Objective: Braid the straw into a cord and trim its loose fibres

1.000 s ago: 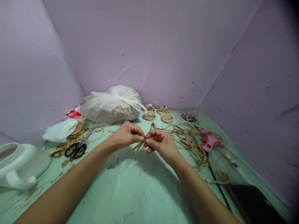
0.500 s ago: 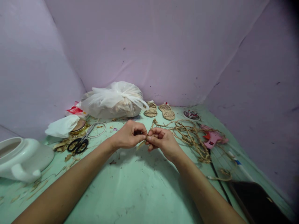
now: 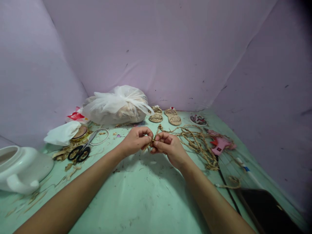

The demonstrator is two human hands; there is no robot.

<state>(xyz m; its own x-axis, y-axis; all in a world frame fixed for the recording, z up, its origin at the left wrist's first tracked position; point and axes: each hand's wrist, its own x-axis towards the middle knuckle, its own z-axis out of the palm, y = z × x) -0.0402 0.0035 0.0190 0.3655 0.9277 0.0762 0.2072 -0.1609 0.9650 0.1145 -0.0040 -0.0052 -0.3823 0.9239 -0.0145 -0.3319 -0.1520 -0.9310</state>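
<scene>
My left hand point(image 3: 137, 140) and my right hand point(image 3: 168, 147) meet fingertip to fingertip above the middle of the table. Both pinch a braided plant-fibre cord point(image 3: 158, 129), dry and tan, whose loose strand ends poke out below the fingers. The exact grip point is mostly hidden by the fingertips. To the right of my right hand lies a tangled heap of twisted cord point(image 3: 198, 144). Behind the hands rest two small woven slippers point(image 3: 156, 117), one of them point(image 3: 173, 117) with a red dot on top.
Black-handled scissors point(image 3: 81, 151), a pale ring point(image 3: 101, 136) and dry scraps lie left. A white pot point(image 3: 26, 169) sits at the left edge, a tied plastic bag point(image 3: 117, 109) behind. On the right are a pink glue gun point(image 3: 219, 145), a bead dish point(image 3: 198, 120) and a dark phone point(image 3: 265, 208).
My fingers have shifted slightly at the cord, and the strand ends below them hang differently. Both hands stay close together; the whole view has moved a little with my head.
</scene>
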